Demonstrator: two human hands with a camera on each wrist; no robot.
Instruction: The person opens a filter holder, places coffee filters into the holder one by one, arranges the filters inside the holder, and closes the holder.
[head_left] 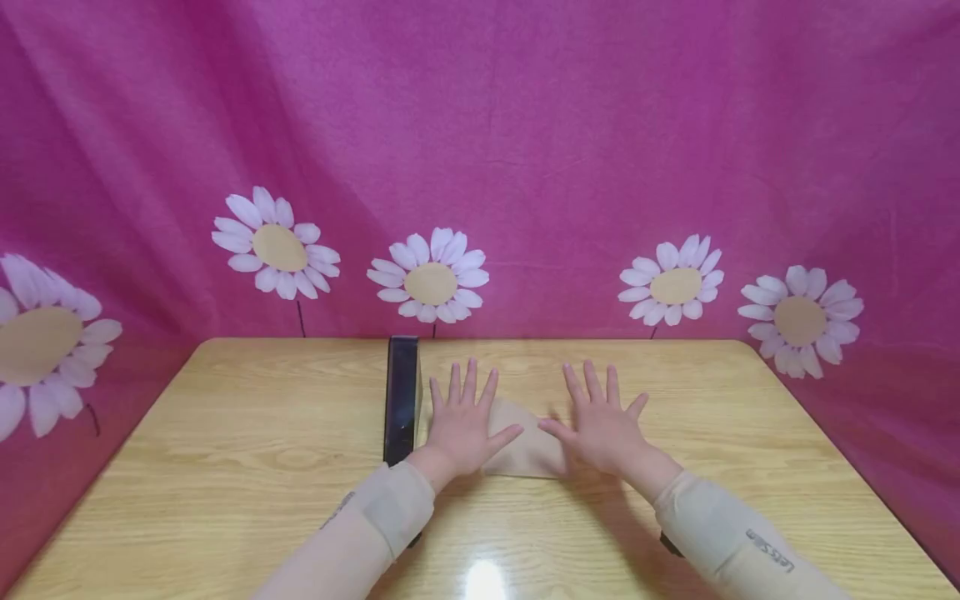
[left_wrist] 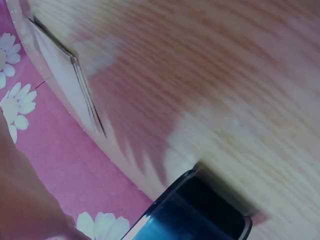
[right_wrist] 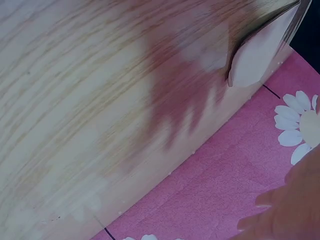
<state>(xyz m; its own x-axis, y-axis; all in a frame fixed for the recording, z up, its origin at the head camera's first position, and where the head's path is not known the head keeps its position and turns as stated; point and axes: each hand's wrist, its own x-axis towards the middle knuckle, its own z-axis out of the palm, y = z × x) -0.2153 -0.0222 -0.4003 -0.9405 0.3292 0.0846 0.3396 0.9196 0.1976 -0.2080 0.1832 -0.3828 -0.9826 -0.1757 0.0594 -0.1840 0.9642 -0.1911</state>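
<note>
My left hand (head_left: pixel 461 433) is held over the table with its fingers spread, just right of a tall, narrow, glossy black object (head_left: pixel 402 396). My right hand (head_left: pixel 603 429) mirrors it, fingers also spread and nothing gripped. Between and below the two hands lies a beige, flat, folded piece (head_left: pixel 525 450), partly covered by them. Layered thin edges show on this folded piece (left_wrist: pixel 62 75) in the left wrist view; its material is unclear. Shadows of the fingers fall on the wood apart from the hands. Part of the right hand (right_wrist: pixel 287 210) appears at the right wrist view's lower corner.
The light wooden table (head_left: pixel 262 450) has rounded far corners. Behind and beside it hangs a magenta cloth (head_left: pixel 525 167) printed with white daisies. Light-coloured bands (head_left: pixel 390 508) wrap both wrists.
</note>
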